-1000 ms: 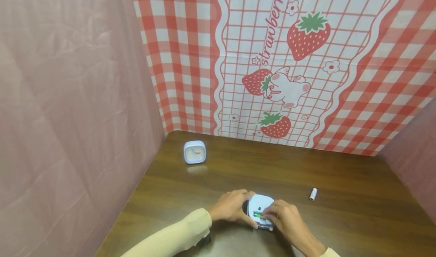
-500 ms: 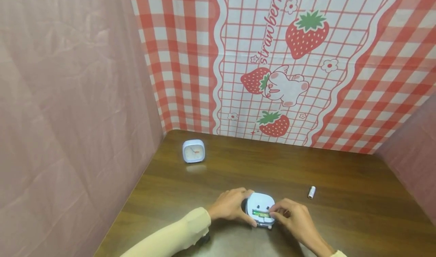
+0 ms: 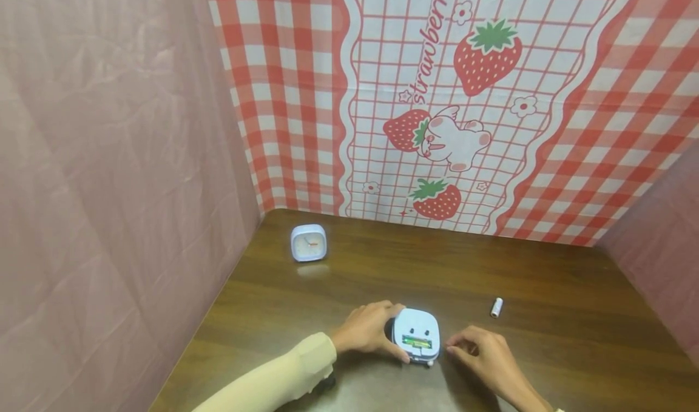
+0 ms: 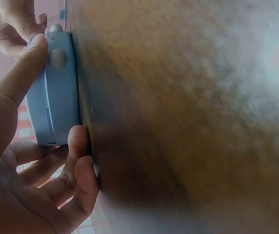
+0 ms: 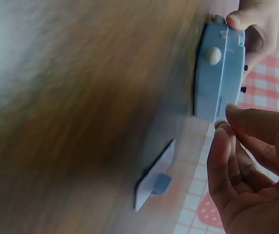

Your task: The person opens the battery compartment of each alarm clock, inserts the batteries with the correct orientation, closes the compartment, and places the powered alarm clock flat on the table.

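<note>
A small alarm clock (image 3: 416,321) lies face down on the table, its white back turned up. A green battery (image 3: 417,342) sits in the uncovered compartment in that back. My left hand (image 3: 368,328) grips the clock from the left side, with the thumb at its near edge. My right hand (image 3: 483,354) is just right of the clock and apart from it. Its fingers are loosely bent, thumb near the index fingertip (image 5: 221,132), with nothing visible between them. Beyond that hand lies a white battery (image 3: 496,307).
Another white alarm clock (image 3: 309,243) stands upright at the back left of the wooden table (image 3: 371,260). In the right wrist view, a thin pale plate with a small block on it (image 5: 154,179) lies on the table. A strawberry-print cloth (image 3: 437,127) hangs behind.
My right hand has drawn back to the right, off the clock, leaving the green battery in its compartment. My left hand keeps hold of the clock. The whole head view has shifted slightly.
</note>
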The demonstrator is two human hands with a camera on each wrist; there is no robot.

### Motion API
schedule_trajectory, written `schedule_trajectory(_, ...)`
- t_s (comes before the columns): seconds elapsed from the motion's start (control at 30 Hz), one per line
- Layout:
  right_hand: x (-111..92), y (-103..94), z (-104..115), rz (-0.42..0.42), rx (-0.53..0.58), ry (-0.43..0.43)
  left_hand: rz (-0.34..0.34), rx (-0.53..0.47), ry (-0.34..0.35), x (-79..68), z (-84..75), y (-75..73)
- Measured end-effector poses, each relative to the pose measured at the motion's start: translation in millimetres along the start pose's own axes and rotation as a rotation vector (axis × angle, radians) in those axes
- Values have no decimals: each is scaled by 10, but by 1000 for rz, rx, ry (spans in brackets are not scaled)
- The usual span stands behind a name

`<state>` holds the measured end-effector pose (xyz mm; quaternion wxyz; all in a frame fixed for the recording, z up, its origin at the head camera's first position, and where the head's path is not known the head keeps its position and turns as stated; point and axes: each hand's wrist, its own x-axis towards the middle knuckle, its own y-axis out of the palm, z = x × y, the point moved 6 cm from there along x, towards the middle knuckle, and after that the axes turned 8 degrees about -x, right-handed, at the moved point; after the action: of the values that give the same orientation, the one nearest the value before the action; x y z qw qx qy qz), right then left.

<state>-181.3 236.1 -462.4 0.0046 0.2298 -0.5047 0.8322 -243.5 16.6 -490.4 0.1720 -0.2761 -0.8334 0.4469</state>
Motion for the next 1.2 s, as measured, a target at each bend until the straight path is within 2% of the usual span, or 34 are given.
schedule_trajectory(0.27,-85,-44,-124,30,-31,59,-3,-9,7,-10,4,2)
schedule_trajectory(0.47,-161,-100,-197,31,-48,49,6,-17,0,-11,-2,-3)
schedule_trajectory(0.7,-247,-131,-311,115,-5,136,11,-25,-11,-11,13,8)
schedule_trajectory(1.03,-330,-159,-346,124,25,69,0,-14,-17,-6,16,5)
schedule_trajectory(1.2,-380,-148,-363,130,18,80,4,-16,-15,0,15,18)
